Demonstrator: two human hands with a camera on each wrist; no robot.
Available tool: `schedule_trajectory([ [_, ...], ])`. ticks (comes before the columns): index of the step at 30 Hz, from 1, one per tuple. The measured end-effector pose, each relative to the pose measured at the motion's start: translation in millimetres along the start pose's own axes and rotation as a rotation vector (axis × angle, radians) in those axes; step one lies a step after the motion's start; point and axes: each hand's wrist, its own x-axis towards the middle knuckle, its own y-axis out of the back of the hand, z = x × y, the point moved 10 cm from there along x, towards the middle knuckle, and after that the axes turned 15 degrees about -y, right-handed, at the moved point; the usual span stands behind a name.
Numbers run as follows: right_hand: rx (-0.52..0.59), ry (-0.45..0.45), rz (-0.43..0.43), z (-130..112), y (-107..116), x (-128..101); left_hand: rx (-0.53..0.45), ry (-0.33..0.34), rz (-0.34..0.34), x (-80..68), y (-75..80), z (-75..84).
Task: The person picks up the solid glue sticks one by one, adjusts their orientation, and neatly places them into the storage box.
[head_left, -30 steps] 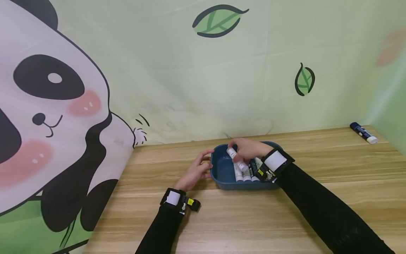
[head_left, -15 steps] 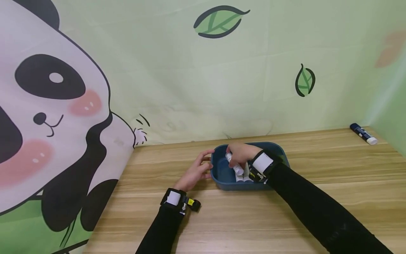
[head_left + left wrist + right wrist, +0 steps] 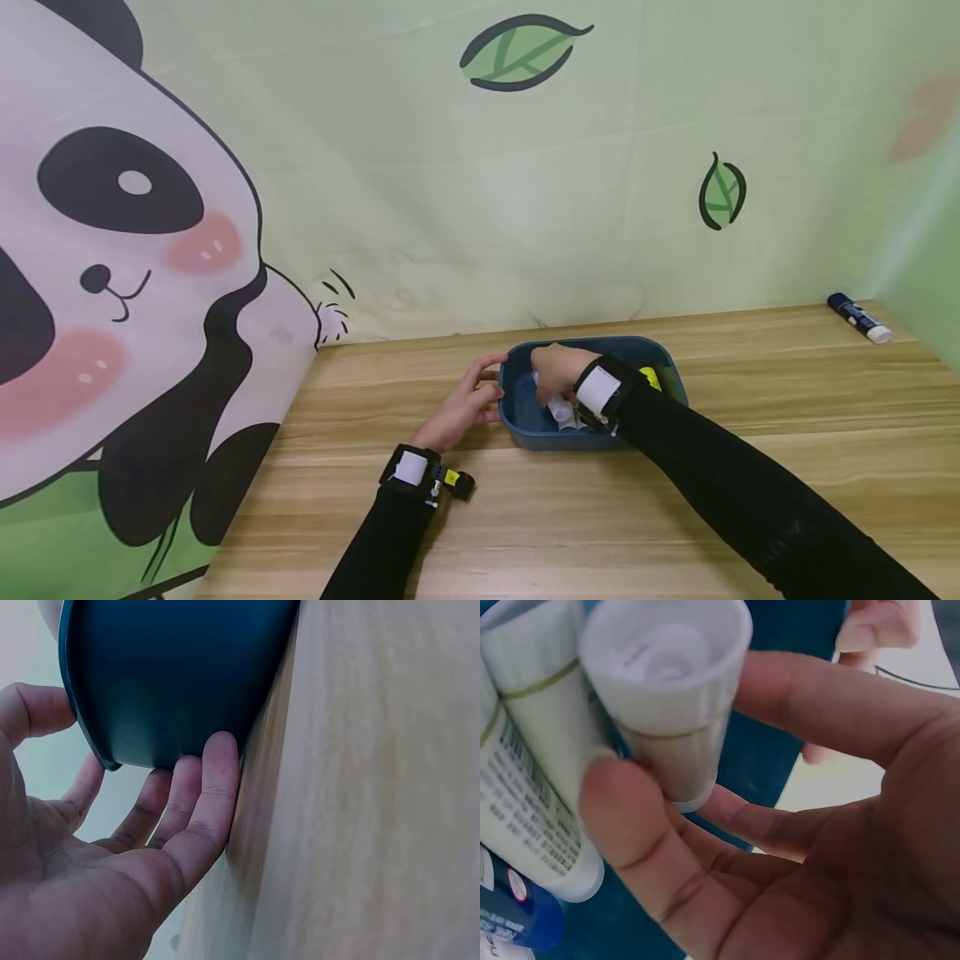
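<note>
A: What's different from a second ago?

B: The right hand (image 3: pixel 557 371) has dropped into the dark blue oval plastic tub (image 3: pixel 525 417) on the light wooden table (image 3: pixel 750 400). A second back it was holding the white cylindrical glue stick (image 3: pixel 664 705) up above the rim; now, in the head view, hand and stick are down inside, against the other sticks lying there.

A: Has it let go?

B: Not yet. The right wrist view shows thumb and fingers (image 3: pixel 641 847) curled round the stick, pinching it, its white end towards the camera. Beside it lie a white tube with printed text (image 3: pixel 532 780) and a blue-capped stick (image 3: pixel 517 919).

A: And the other hand?

B: The left hand (image 3: pixel 461 408) hasn't moved. Its fingers (image 3: pixel 206 802) are spread and fairly straight, pressed against the tub's outer wall, thumb near the rim – bracing it, not gripping.

A: So the stick is being laid in?

B: I'd judge so: it's as good as placed, only the release is left. One more blue and white glue stick (image 3: pixel 859 317) lies far off at the table's right back corner
</note>
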Motion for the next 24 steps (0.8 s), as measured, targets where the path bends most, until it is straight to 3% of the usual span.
schedule_trajectory([
  [6,-0.064,-0.045,0.019,-2.6,-2.8,5.5,-0.004,-0.009,0.001,-0.5,-0.6,1.6],
  [13,-0.132,-0.039,0.082,-6.8,0.7,5.9,-0.007,-0.003,0.004,-0.1,-0.5,2.3],
  [24,-0.171,-0.066,0.068,-6.4,-6.1,12.1,0.007,-0.009,-0.002,1.1,0.1,-0.1],
])
